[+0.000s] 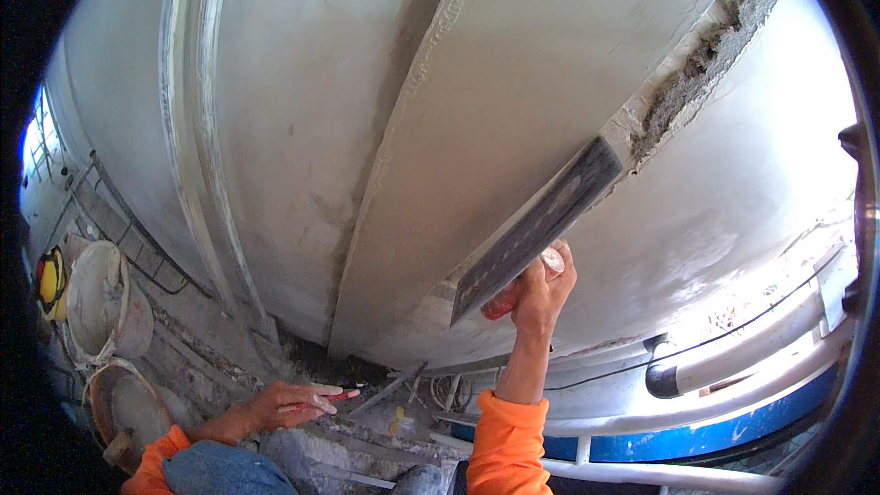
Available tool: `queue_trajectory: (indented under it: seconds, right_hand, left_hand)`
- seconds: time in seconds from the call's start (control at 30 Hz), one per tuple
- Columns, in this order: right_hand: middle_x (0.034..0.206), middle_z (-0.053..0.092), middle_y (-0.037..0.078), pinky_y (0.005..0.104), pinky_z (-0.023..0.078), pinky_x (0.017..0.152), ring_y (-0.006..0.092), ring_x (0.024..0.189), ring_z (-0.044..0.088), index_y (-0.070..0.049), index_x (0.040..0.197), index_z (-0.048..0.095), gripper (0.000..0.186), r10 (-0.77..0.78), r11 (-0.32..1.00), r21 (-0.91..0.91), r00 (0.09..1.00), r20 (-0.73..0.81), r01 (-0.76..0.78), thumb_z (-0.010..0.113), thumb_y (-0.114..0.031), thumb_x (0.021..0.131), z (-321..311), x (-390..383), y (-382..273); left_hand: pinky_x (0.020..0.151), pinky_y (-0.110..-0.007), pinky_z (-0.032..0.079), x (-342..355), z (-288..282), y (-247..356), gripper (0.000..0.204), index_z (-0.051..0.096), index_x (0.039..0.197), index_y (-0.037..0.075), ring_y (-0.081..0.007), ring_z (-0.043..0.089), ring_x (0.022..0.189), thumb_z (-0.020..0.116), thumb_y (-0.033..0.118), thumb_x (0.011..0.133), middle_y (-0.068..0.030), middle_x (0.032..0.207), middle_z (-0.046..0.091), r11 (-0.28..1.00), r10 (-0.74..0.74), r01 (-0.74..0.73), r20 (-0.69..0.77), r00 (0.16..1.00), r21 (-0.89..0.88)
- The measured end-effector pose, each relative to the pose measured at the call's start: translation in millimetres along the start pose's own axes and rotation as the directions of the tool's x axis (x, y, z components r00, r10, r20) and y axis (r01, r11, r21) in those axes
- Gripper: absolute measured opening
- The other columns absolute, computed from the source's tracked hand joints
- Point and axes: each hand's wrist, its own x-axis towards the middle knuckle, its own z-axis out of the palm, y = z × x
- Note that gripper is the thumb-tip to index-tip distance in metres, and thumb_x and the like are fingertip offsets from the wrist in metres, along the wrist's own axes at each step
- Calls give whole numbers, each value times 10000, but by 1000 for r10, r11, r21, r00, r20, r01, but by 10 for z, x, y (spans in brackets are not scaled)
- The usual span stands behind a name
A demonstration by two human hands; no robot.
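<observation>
My right hand [544, 295] is closed around the red handle of a plastering trowel [536, 231]. The trowel's long dark blade lies slantwise against a band on the pale plastered wall [477, 156]. Beyond the blade's upper end, the band carries rough grey wet mortar [701, 69]. Low on the left, away from the wall, my left hand [291, 405] grips a small red-handled tool [344, 395]; the fingers hide part of it, so its kind is unclear. Both forearms wear orange sleeves.
Two mortar-stained buckets, one upper [99, 298] and one lower [128, 403], stand at the left beside a yellow-and-black object [51, 282]. White rails [642, 474], a pale pipe [742, 357] and a blue surface [697, 431] lie at the lower right. Dusty rubble covers the ground below.
</observation>
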Motion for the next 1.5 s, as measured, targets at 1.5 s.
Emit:
queue_trajectory:
  seconds: [1.5]
  right_hand:
    - [736, 643, 7, 293, 501, 558, 99, 616, 614, -47, 911, 639, 220, 461, 875, -159, 887, -13, -457, 812, -182, 901, -536, -1403, 1392]
  left_hand:
    - [1004, -430, 573, 358, -30, 160, 203, 771, 1147, 56, -328, 697, 1243, 692, -17, 975, -220, 1376, 690, 985, 63, -97, -230, 971, -141]
